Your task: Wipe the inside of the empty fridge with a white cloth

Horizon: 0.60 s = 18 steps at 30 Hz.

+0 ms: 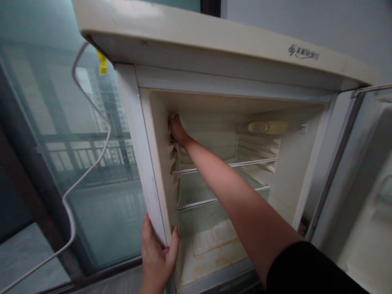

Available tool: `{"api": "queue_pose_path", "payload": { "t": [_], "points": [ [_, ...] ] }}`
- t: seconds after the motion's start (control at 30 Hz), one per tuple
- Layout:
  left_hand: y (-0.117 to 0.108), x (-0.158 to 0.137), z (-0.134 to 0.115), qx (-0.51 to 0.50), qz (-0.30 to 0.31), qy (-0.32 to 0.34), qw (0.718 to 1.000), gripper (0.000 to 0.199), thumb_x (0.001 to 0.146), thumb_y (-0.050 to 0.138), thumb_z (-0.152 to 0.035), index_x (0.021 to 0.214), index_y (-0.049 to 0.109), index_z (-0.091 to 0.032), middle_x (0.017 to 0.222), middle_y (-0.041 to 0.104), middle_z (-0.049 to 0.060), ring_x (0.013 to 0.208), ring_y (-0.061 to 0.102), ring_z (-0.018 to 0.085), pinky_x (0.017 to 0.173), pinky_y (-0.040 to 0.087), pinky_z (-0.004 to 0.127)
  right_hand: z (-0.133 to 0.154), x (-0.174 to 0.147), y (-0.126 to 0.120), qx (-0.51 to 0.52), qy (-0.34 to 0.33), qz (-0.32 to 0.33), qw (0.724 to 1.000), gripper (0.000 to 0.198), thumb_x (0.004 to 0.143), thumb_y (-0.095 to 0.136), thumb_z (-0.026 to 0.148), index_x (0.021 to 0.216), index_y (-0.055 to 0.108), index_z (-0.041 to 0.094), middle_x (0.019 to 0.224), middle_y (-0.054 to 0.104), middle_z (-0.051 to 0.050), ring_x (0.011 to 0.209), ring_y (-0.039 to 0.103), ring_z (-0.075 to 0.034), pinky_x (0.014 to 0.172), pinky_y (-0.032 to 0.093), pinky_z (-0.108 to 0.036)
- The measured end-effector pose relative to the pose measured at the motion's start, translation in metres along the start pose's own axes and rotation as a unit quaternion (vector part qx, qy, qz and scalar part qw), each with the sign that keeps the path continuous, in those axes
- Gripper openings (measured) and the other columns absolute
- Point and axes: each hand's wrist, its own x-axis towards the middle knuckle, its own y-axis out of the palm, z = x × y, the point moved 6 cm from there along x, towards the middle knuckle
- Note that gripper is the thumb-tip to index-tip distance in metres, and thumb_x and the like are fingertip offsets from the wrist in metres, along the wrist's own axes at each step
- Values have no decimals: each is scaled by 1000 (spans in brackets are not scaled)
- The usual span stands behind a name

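A small refrigerator (220, 45) stands in front of me with its door (364, 175) swung out to the right. My right arm reaches deep inside it. Up near the top of the left inner wall, my right hand (180, 132) presses a white cloth (174, 115), mostly hidden by the fingers. My left hand (157, 259) grips the fridge's left front edge low down, thumb on the inner side and fingers around the outside. Below the right hand are an upper glass shelf (254, 161) and a lower glass shelf (196, 203).
A yellowed lamp cover (268, 127) sits on the right inner wall. Yellow-brown stains mark the fridge floor (211, 257). On the left, a pale power cord (69, 208) hangs from behind the fridge, near a yellow tag (102, 63) and glass panels (107, 224).
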Motion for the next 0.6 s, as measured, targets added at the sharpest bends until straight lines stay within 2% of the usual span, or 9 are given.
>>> {"api": "queue_pose_path", "payload": {
  "t": [0.13,0.23,0.33,0.43,0.5,0.53,0.6],
  "points": [
    [1,-1,2,-3,10,-12,1000,104,80,77,-22,162,13,-20,164,31,20,150,37,33,123,31,47,-6,-14,-8,30,65,-112,991,54,100,45,39,146,34,12,142,55,-6,135,42,-16,113,37,-31],
    [1,0,1,-3,10,-10,1000,104,80,76,-23,162,13,-20,163,31,20,149,37,33,123,32,48,-10,-37,-10,49,146,-143,978,40,94,56,35,128,52,14,113,68,-9,113,60,-20,95,50,-33],
    [-1,2,-3,1,-1,10,1000,105,79,77,-22,162,13,-20,164,31,19,149,38,33,122,33,47,-6,-61,-11,90,216,-114,966,19,90,60,32,99,60,16,73,64,-2,79,64,-20,73,52,-30],
    [-1,4,-4,-5,6,3,1000,104,79,77,-24,162,13,-19,162,34,20,148,40,34,122,34,48,9,-77,-20,158,276,-26,948,14,92,51,24,85,59,16,60,56,2,60,58,-16,64,51,-28],
    [-1,3,-4,-3,9,-2,1000,104,80,76,-25,162,14,-18,161,34,21,147,40,35,122,33,50,23,-81,-43,179,291,15,940,22,96,42,23,90,61,14,65,59,0,59,58,-16,64,51,-28],
    [-1,3,-3,-2,9,-7,1000,103,80,76,-26,162,15,-18,161,34,21,148,39,35,122,32,51,30,-80,-61,170,279,10,945,28,99,36,24,99,62,13,71,62,-2,62,60,-17,65,52,-28],
    [-1,2,1,-11,7,-32,999,104,79,77,-29,162,16,-17,161,34,22,147,40,36,123,32,51,43,-78,-111,89,215,-62,971,45,103,23,30,122,59,11,88,68,-8,73,64,-19,69,53,-29]
  ]
}}
